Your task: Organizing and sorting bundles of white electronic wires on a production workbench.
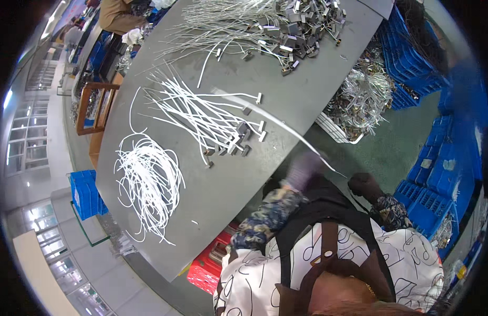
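White cables (188, 108), upper centre, seem done; left-side coil (152, 184) likely remains.
Your left hand (304, 169), right hand (365, 186): I can't tell either grip.

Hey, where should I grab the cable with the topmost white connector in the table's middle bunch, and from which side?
Probably pinch the white cable just behind its white connector, coming from the picture's right. That end sticks out rightward, apart from the other white connectors, while leftward it runs among crossing strands. Mind the blurred cable passing just below.
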The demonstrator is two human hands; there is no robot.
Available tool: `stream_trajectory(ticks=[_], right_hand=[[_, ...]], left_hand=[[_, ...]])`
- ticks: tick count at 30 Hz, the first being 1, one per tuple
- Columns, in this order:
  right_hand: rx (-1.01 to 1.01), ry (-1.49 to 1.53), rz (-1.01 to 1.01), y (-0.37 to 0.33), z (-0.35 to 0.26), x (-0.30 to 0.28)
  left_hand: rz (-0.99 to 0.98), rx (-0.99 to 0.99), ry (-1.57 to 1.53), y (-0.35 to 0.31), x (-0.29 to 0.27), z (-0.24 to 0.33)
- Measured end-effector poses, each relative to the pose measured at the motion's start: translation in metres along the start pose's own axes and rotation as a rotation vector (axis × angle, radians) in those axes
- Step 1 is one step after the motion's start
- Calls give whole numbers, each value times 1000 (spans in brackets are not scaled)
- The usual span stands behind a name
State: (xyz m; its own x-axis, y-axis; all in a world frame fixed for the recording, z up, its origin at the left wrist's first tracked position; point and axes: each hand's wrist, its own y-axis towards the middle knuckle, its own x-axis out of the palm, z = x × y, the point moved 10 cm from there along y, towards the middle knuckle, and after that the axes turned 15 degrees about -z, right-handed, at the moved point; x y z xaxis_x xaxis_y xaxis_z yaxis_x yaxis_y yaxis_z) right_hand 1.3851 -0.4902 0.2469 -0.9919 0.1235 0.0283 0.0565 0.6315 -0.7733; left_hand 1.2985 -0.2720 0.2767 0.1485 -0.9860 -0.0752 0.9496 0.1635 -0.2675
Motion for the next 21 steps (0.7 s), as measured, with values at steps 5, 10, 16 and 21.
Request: stream_trajectory(ticks=[5,10,16,21], right_hand=[[-150,-215,76,42,-67,12],[-504,-561,11,118,-229,62],[-692,-824,337,120,-341,37],[-519,-1236,670,151,-369,5]], left_hand=[[337,117,39,-21,-95,2],[705,-25,403,-48,-177,39],[1044,-306,401,-192,-309,-23],[985,-1142,530,-327,-286,-110]])
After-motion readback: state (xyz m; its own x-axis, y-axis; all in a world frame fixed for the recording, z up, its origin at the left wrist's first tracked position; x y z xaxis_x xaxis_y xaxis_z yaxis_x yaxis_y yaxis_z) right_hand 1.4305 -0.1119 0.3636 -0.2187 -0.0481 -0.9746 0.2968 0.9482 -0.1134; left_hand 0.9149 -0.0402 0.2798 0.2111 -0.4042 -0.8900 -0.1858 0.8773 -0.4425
